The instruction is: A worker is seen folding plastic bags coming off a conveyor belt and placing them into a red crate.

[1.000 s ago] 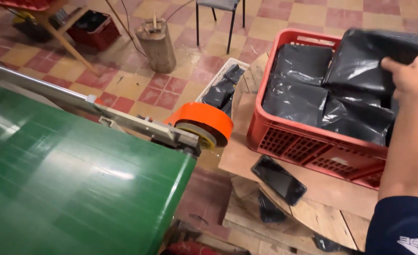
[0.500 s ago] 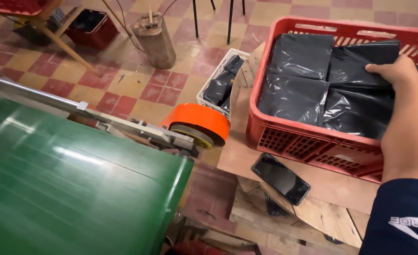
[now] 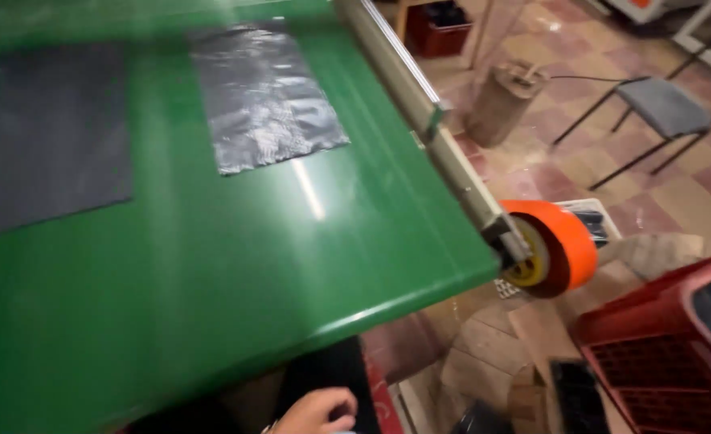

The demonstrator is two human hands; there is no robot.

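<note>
One hand (image 3: 317, 411) shows at the bottom edge, fingers curled loosely, holding nothing I can make out; which hand it is I cannot tell, and the other is out of view. Two dark plastic bags (image 3: 263, 96) lie flat on the green bench (image 3: 235, 265), well beyond that hand. Blur smears everything. An unseen hand could likely snag the orange roller (image 3: 552, 247) off to the hand's right.

A hand (image 3: 319, 411) shows at the bottom edge, fingers curled, holding nothing visible; which hand it is cannot be told. Just above it lies the green conveyor belt (image 3: 211, 265), with two flat dark plastic bags (image 3: 263, 96) farther up. Right of the hand: an orange roller (image 3: 560, 245) and a red crate (image 3: 653, 362).
</note>
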